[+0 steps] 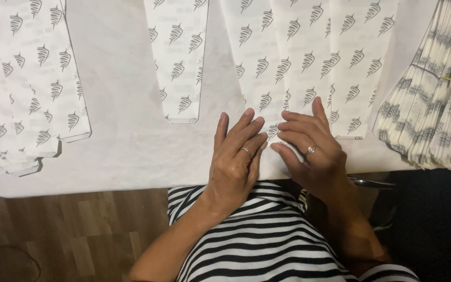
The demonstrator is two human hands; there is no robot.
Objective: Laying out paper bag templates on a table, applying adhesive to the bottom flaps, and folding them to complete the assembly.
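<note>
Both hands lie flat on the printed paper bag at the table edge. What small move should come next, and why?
Probably slide the fingertips along the bag's bottom edge to press the fold flat. The left hand and right hand both rest flat on the printed paper bag, fingertips meeting near its lower end, where the neighbouring bag shows a folded bottom.

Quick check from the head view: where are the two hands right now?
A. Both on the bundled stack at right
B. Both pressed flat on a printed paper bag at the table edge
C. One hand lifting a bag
B: the left hand and right hand lie flat, side by side, on the printed paper bag at the near edge of the table.
</note>
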